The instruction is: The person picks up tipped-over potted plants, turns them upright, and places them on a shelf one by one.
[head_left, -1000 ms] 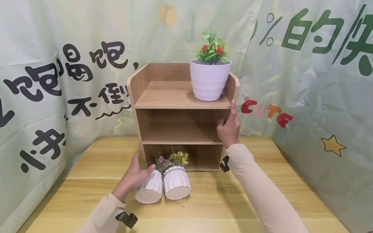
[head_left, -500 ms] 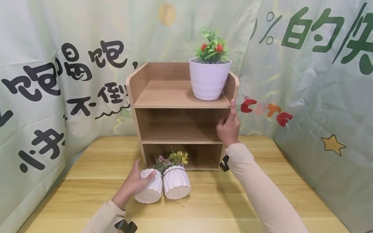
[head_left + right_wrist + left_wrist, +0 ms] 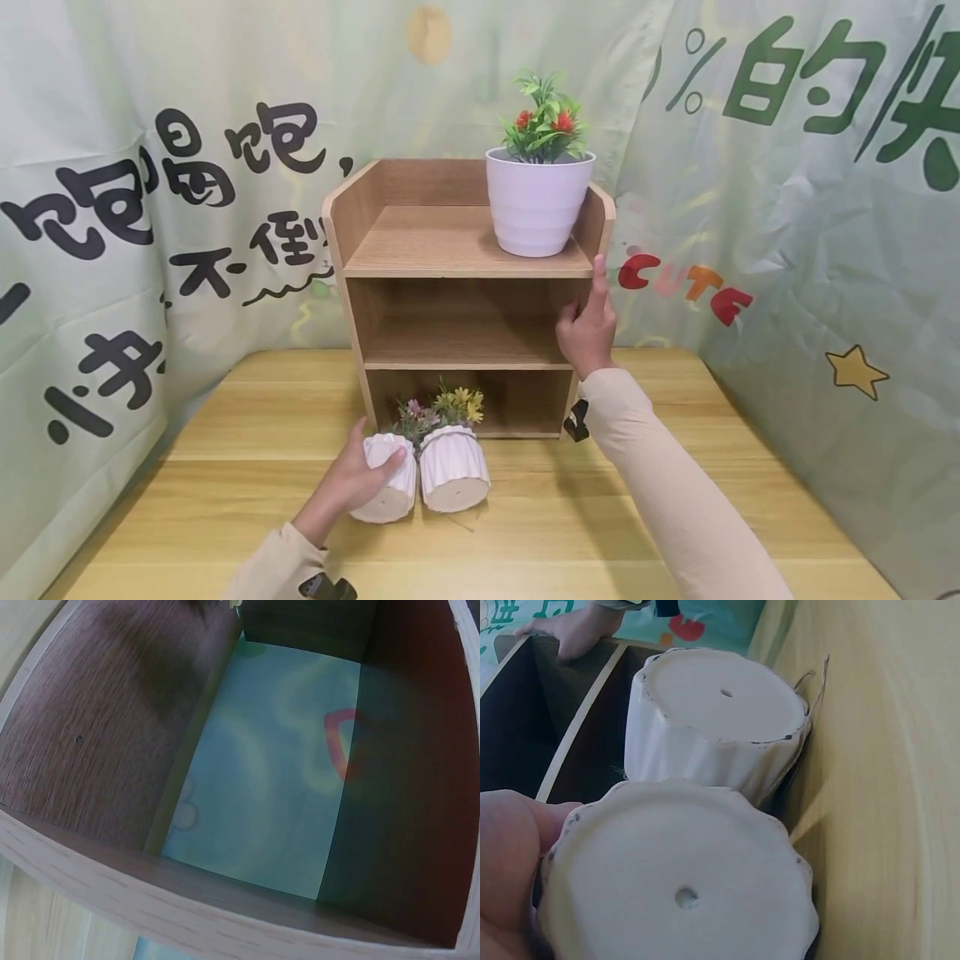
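Fingers and thumb of the left hand grasp the left pot, found lying on the table before the shelf, whose side the right hand grips, per head view. Left wrist view: pale scalloped base, central hole, dark edge marks; an even hold, clear of the other pot, appears advisable. Right wrist view: shelf interior only, finger state undeterminable there.
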`<state>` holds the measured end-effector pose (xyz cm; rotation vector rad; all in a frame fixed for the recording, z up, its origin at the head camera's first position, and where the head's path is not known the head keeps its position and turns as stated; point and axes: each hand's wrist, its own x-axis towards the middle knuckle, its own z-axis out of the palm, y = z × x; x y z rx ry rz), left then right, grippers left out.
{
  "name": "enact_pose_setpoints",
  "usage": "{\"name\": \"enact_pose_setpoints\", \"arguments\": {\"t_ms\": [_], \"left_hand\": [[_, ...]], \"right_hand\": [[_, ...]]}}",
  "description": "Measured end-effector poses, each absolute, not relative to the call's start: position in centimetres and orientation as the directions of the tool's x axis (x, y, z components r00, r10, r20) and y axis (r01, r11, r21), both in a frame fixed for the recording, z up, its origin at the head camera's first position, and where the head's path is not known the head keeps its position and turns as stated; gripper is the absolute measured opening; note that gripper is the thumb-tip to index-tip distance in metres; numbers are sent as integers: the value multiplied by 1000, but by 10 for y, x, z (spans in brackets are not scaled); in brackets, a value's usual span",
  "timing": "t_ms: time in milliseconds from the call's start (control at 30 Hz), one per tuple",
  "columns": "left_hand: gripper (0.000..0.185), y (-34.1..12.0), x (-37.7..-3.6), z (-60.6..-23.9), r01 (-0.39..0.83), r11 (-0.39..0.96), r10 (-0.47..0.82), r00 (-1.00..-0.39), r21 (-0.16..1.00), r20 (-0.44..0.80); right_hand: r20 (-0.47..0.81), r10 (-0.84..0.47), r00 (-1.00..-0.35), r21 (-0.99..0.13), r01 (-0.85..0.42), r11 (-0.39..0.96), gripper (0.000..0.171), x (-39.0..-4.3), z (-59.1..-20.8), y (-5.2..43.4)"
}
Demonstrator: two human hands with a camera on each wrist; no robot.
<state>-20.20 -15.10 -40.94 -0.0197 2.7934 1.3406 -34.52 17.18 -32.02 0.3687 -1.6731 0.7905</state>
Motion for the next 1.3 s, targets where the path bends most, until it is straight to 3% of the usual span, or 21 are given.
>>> {"name": "enact_pose_setpoints", "arguments": {"t_ms": [633,967,1300], "left_hand": [[100,-149,-201,-418,-66,578,-30,-998,813,-59],[75,-151,-201,-421,-46,593,-83,-997,804,4],[72,-151,-200,-423,-39,622,-107,-994,782,36]], "right_hand": [[946,187,-266,-318,-637,702,76,-344,-321,171],[943,182,-279,-324,-636,701,75,-343,-320,171],[955,167,-245,-289,-644,708,84,-345,-320,172]]}}
